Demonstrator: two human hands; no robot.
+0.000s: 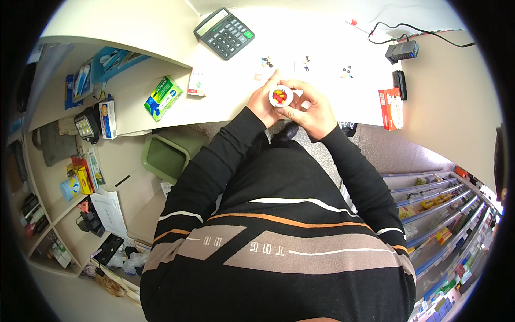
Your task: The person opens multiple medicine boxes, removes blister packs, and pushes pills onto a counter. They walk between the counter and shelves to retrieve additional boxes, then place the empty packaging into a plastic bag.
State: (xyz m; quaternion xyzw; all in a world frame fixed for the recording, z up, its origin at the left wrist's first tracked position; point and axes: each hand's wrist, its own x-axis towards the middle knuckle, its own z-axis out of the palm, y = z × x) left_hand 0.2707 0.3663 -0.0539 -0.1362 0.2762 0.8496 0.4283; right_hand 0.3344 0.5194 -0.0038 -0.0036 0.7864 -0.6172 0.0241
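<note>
A small round white container (281,87) with its mouth facing up is held between my two hands above the near edge of the white desk (241,90). Red and yellow capsules (279,96) lie inside it. My left hand (262,100) grips its left side, thumb pointing away from me. Around its right side curl the fingers and thumb of my right hand (313,108). White patches show between the right fingers; whether they are an object or the desk I cannot tell. Beyond the hands lie three small groups of mixed pills: left (267,61), middle (307,63) and right (347,72).
A calculator (224,34) lies at the back left. Left of my hands are a white box (197,82) and a green box (163,98). Rightward stand a red-and-white box (390,109) and a cabled black device (402,50). A green bin (167,157) sits below the desk.
</note>
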